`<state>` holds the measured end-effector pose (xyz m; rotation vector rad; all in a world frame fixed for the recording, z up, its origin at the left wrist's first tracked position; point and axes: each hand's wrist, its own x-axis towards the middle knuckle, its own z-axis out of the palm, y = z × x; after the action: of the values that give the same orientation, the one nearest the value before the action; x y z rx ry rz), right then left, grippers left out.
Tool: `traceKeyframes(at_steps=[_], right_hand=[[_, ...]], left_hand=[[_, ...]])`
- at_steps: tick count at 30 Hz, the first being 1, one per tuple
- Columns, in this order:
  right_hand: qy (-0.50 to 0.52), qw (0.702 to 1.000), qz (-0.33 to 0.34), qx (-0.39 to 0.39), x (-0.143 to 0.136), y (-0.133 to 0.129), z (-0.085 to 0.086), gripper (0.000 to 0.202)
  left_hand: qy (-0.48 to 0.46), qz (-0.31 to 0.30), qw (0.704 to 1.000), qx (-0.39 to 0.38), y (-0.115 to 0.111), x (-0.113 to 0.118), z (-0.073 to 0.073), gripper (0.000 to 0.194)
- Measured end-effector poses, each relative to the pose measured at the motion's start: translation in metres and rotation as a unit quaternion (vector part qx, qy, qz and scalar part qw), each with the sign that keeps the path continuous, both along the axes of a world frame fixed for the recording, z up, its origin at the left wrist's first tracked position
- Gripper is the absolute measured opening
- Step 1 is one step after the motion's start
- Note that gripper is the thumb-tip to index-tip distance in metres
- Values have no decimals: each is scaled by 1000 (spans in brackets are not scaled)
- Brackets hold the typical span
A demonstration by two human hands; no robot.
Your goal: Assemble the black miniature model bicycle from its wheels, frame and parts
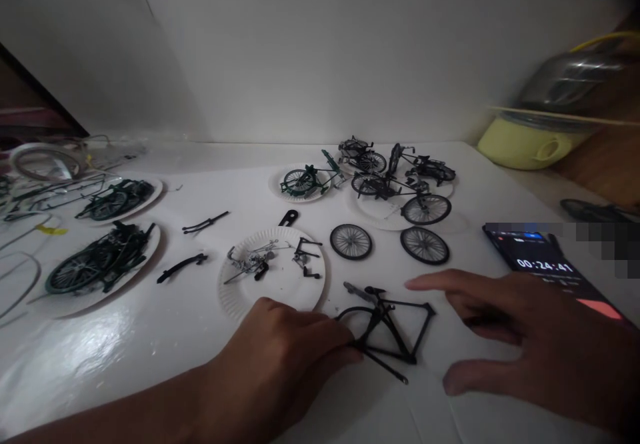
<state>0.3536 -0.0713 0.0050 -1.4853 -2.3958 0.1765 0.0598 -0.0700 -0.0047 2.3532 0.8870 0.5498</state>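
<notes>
A black miniature bicycle frame (400, 351), with a small saddle and a curved rear mudguard, is just above or on the white table in front of me. My left hand (300, 351) pinches its rear end between thumb and fingers. To the right of the frame hovers my right hand (520, 337), index finger stretched out and thumb apart, holding nothing. Two loose spoked wheels, a left one (351, 241) and a right one (425, 245), lie beyond the frame. A paper plate (233, 291) with small metal and black parts sits beside my left hand.
Assembled model bicycles (425, 207) stand at the back on plates. Green bicycle parts (95, 264) lie on plates at left. A fork (205, 223) and a curved black piece (181, 268) lie between. A phone timer (545, 264) and a yellow pot (530, 143) are at right.
</notes>
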Motion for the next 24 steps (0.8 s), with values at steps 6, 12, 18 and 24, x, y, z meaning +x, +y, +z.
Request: traceKeyframes(at_steps=[6, 12, 18, 24], right_hand=[[-60, 993, -8, -106, -7, 8, -7, 68], [-72, 995, 24, -61, -22, 2, -8, 60], [-54, 996, 14, -72, -29, -1, 1, 51], [-48, 997, 34, -55, -28, 0, -5, 54]], left_hand=[[36, -1, 998, 53, -4, 3, -6, 28], [36, 7, 996, 81, -4, 1, -15, 23], [31, -4, 995, 91, -3, -1, -18, 20], [46, -12, 991, 125, -4, 1, -17, 26]])
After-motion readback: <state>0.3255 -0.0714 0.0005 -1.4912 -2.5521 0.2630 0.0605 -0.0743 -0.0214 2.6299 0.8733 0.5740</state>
